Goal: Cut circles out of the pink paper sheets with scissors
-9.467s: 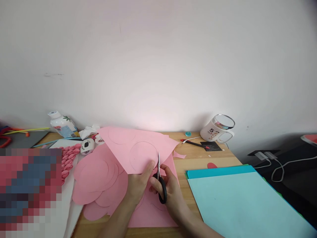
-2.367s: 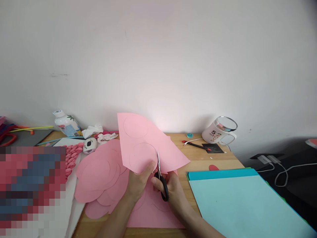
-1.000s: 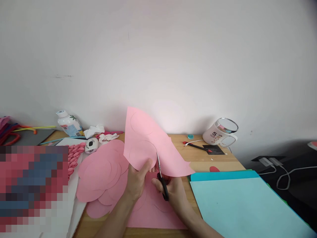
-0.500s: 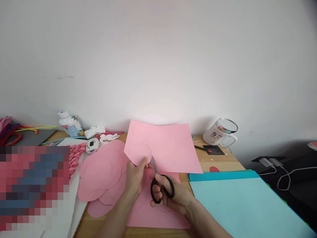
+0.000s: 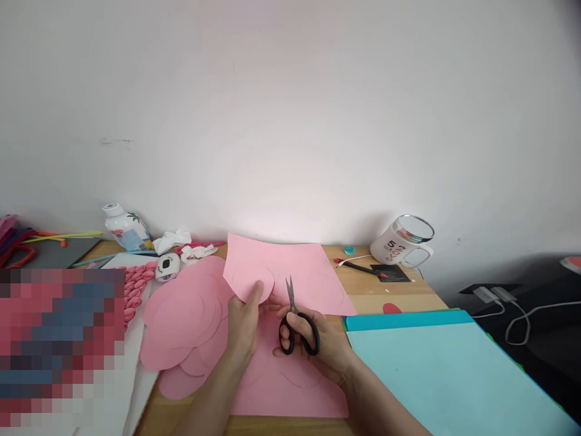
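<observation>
My left hand (image 5: 245,321) pinches a sheet of pink paper (image 5: 295,266) by its near left edge, thumb on top. A round outline is drawn there, and its near side is cut free as a curved flap. Black-handled scissors (image 5: 293,321) are in my right hand (image 5: 318,339), fingers through the loops; the blades point away from me, slightly apart, in front of the sheet. Under my hands lies another pink sheet (image 5: 290,399) with circles drawn on it. Left of my left hand is a loose pile of cut pink paper discs (image 5: 186,321).
Light blue paper sheets (image 5: 426,369) lie at the right. Behind them stand a white mug (image 5: 394,242) and a black card (image 5: 390,274). A white bottle (image 5: 127,229), crumpled tissues (image 5: 172,240) and a small white device (image 5: 167,267) sit back left. White cables (image 5: 521,330) run at far right.
The scissors have come away from the cut edge, shifting slightly right. The held sheet has tilted and moved left and lower, uncovering a teal round item and more of the black-and-red tool behind.
</observation>
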Demonstrator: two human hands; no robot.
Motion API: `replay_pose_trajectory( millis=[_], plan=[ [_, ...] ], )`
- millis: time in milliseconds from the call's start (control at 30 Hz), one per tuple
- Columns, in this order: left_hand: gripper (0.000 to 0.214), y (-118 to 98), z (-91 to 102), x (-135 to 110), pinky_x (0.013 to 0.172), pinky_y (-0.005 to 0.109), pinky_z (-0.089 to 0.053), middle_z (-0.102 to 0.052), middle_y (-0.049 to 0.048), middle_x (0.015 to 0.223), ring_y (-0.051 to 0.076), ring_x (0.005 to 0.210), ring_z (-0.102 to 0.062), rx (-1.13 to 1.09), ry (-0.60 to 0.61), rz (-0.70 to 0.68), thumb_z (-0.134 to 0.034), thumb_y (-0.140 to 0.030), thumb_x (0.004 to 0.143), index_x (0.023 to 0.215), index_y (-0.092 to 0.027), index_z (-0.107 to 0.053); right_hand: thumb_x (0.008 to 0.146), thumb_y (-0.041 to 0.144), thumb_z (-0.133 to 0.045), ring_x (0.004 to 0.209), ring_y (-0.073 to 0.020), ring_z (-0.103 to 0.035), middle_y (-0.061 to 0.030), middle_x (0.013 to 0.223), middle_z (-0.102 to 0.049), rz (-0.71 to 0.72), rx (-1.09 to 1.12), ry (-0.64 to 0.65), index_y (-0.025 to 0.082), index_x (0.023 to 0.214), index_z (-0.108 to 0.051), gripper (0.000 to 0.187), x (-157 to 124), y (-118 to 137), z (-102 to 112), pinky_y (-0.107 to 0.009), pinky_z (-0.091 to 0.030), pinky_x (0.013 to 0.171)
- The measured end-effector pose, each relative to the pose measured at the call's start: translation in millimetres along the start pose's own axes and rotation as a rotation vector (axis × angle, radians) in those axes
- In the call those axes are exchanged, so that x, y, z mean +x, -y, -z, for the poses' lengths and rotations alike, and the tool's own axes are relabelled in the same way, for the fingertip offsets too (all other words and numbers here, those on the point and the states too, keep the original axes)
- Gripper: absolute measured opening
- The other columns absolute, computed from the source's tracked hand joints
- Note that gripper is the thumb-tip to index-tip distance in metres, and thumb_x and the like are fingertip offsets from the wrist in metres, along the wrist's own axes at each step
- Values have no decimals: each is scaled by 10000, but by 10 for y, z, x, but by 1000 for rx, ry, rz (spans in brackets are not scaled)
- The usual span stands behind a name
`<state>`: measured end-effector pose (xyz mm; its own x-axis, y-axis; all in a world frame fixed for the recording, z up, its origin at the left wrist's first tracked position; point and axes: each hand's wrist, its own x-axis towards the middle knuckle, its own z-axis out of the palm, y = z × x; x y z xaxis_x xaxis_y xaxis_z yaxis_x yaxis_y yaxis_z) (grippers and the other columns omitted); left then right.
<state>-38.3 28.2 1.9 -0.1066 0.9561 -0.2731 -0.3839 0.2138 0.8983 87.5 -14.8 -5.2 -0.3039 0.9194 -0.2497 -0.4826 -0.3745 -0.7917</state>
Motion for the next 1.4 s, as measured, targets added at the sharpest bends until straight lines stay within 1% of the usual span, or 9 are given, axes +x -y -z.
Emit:
replay_pose_trajectory(
  millis=[67, 167, 367, 533, 633, 767, 1000, 1200, 1400],
  plan=[
    [234, -4, 5, -4, 596, 322, -518, -639, 52, 525, 200, 556, -634, -3, 53, -36, -692, -333, 648, 572, -116, -648, 697, 441, -744, 542, -121, -535, -1, 610, -577, -57, 0, 30, 122, 819, -601, 370, 13, -1, 19, -313, -494, 565],
    [221, -15, 4, -14, 618, 320, -524, -658, 49, 561, 198, 593, -641, 4, 90, -95, -678, -330, 679, 610, -120, -664, 700, 432, -748, 556, -127, -552, -14, 621, -588, -49, -22, 118, 110, 849, -617, 378, 10, -6, 46, -313, -483, 590],
    [301, -6, 7, -8, 671, 320, -515, -717, 88, 788, 226, 754, -665, 10, -28, -111, -725, -316, 642, 854, -106, -687, 731, 425, -725, 572, -139, -569, -20, 625, -598, 6, -138, 193, 108, 879, -628, 363, 2, -9, 63, -310, -437, 626],
    [378, 33, 39, -7, 701, 322, -510, -716, 113, 885, 245, 848, -656, 95, -62, -139, -739, -351, 633, 906, -95, -682, 731, 428, -719, 622, -157, -566, -7, 625, -579, 85, -246, 130, 120, 911, -623, 369, -15, 19, 42, -323, -411, 678],
    [384, 55, 46, -13, 688, 320, -518, -717, 116, 895, 252, 854, -658, 110, -26, -150, -737, -370, 639, 903, -97, -680, 698, 440, -740, 648, -152, -542, 13, 640, -543, 141, -295, 68, 143, 904, -620, 380, -37, 54, 16, -302, -393, 680],
    [360, 79, 43, -17, 678, 301, -524, -720, 104, 916, 256, 894, -653, 124, 39, -179, -728, -357, 657, 920, -116, -681, 647, 495, -751, 664, -157, -496, 19, 634, -494, 186, -350, 27, 159, 756, -604, 382, -44, 83, -16, -287, -381, 662],
    [450, 101, 36, -15, 757, 316, -529, -703, 84, 1018, 245, 944, -646, 137, 67, -247, -722, -333, 676, 1080, -156, -631, 633, 544, -732, 644, -152, -431, 20, 636, -457, 190, -379, -28, 171, 713, -544, 426, -26, 63, -21, -272, -339, 617],
    [482, 80, 26, -38, 826, 344, -521, -693, 110, 1045, 268, 1029, -617, 151, 66, -260, -713, -361, 686, 1103, -137, -621, 620, 514, -754, 622, -121, -324, 34, 653, -378, 211, -398, -29, 165, 683, -500, 436, -41, 100, -46, -247, -241, 564],
    [476, 56, 14, -64, 827, 363, -522, -701, 109, 1005, 277, 1015, -620, 214, 55, -292, -699, -375, 692, 1093, -131, -626, 631, 522, -740, 633, -137, -382, 37, 648, -374, 194, -390, -39, 176, 680, -477, 437, -59, 106, -65, -256, -271, 586]
  ],
)
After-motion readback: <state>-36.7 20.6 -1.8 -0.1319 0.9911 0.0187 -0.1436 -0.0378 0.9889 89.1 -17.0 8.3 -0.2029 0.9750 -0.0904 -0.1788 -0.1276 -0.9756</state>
